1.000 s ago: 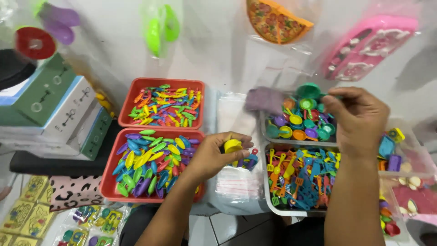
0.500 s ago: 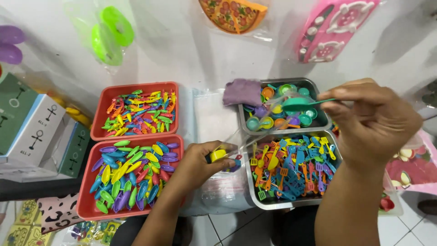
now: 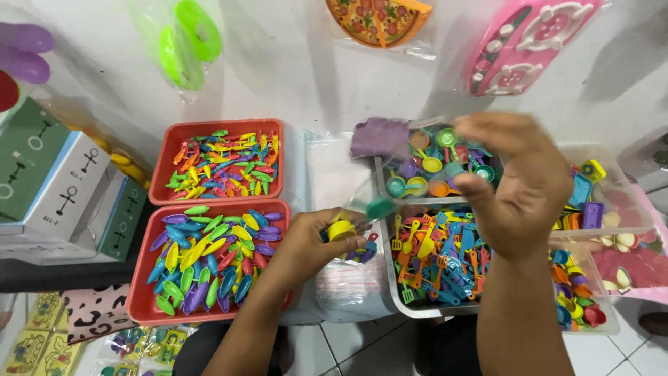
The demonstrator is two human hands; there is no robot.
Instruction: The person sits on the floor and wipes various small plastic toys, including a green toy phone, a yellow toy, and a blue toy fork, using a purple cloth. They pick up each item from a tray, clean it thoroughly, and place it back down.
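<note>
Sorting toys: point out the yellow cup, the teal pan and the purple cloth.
yellow cup (image 3: 341,229), head view, its rim.
teal pan (image 3: 380,207), head view, its bowl.
purple cloth (image 3: 379,137), head view, its middle.

Two bare hands, one low and one held up

The left hand (image 3: 313,244) is low, with its fingers curled in and the arm coming up from the bottom. The right hand (image 3: 518,184) is lifted higher, palm turned to the left, fingers bent and thumb (image 3: 480,191) sticking out. It looks a bit blurry. The right arm stands almost straight up.
</note>
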